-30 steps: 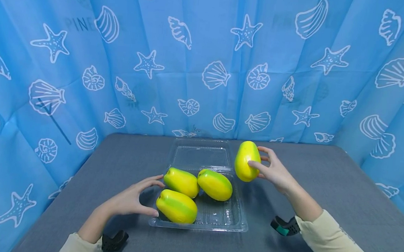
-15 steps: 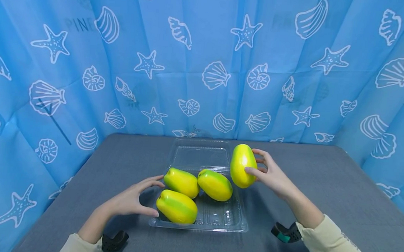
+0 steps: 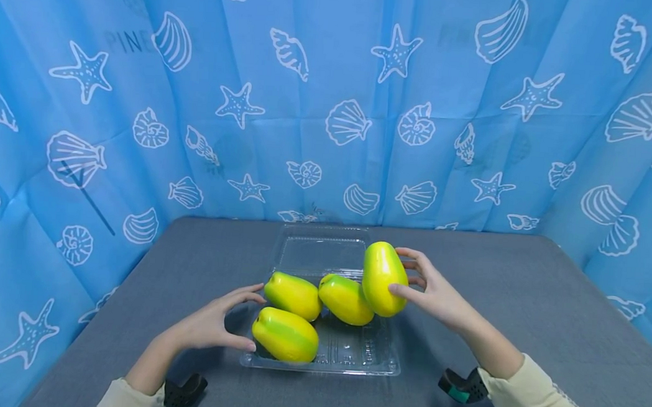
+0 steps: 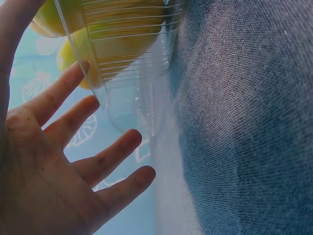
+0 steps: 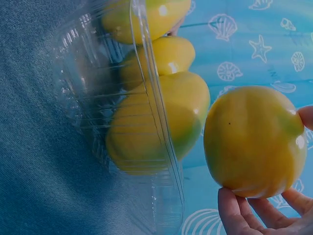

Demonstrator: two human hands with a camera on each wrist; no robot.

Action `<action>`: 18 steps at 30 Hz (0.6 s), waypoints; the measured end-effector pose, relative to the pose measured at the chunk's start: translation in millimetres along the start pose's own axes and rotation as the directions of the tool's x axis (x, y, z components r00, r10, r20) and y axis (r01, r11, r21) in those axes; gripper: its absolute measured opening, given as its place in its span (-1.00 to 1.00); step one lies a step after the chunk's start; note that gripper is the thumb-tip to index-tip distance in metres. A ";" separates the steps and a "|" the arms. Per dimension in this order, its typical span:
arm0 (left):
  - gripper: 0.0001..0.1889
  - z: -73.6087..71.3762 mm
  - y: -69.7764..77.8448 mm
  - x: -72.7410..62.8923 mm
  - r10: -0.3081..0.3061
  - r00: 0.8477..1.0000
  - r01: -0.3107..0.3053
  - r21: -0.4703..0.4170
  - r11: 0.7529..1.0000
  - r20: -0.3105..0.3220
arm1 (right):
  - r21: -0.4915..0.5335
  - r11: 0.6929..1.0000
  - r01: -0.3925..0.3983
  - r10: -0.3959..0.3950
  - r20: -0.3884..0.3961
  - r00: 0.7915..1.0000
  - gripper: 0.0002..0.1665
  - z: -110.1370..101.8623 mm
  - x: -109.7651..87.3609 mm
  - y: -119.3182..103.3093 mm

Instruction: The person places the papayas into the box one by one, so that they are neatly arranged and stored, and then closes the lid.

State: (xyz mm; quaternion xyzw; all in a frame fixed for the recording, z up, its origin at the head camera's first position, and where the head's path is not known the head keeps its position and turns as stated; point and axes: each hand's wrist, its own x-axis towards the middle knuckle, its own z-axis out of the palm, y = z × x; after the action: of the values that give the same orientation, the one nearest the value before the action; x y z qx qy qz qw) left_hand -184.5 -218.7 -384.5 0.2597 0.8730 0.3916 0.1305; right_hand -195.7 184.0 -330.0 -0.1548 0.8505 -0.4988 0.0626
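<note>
My right hand (image 3: 438, 292) grips a yellow-green papaya (image 3: 384, 278) between thumb and fingers, its long side nearly upright. In the head view this papaya overlaps the right end of another papaya (image 3: 345, 299). The right wrist view shows the held papaya (image 5: 254, 142) raised beside the box wall. Two more papayas, one at the back left (image 3: 293, 295) and one at the front left (image 3: 285, 335), lie in a clear plastic box (image 3: 349, 368). At the box's left side my left hand (image 3: 215, 318) has its fingers spread, with fingertips (image 4: 88, 101) right at the rim.
The box's clear lid (image 3: 325, 253) lies folded back behind it. A grey cloth (image 3: 496, 264) covers the table. Behind hangs a blue curtain (image 3: 310, 90) with white shell prints. The front right part of the box shows bare ridged plastic.
My right hand has brought the held papaya left and lower, from beside the box to over its right back part. My left hand and the other papayas have stayed in place.
</note>
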 end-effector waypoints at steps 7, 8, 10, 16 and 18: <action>-0.31 0.1 0.8 -0.1 -0.005 1.000 0.005 0.001 1.000 -0.001 | 0.001 0.998 0.056 -0.056 0.020 0.998 -0.17 2.3 -3.8 -0.2; -0.31 0.1 1.0 -0.1 -0.005 1.000 0.005 0.001 1.000 -0.001 | 0.001 0.998 0.063 -0.063 0.025 0.998 -0.17 2.6 -4.2 -0.1; -0.31 0.0 1.1 -0.1 -0.004 1.000 0.004 0.001 1.000 0.000 | 0.005 0.997 0.080 -0.080 0.035 0.996 -0.17 3.7 -4.7 0.2; -0.32 -0.2 1.5 0.0 -0.003 1.000 0.003 -0.007 1.000 0.002 | 0.001 0.990 0.144 -0.144 0.059 0.988 -0.20 8.1 -4.6 1.8; -0.33 -0.1 1.8 -0.1 -0.003 1.000 0.003 -0.011 1.000 0.001 | 0.004 0.986 0.168 -0.168 0.070 0.983 -0.21 9.4 -4.7 1.9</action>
State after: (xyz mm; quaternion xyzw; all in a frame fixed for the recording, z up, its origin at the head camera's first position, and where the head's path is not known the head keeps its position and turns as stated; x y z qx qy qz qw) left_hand -183.8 -217.8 -383.1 0.2581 0.8711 0.3960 0.1331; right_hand -189.2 178.6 -336.5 -0.2435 0.8322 -0.4956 0.0499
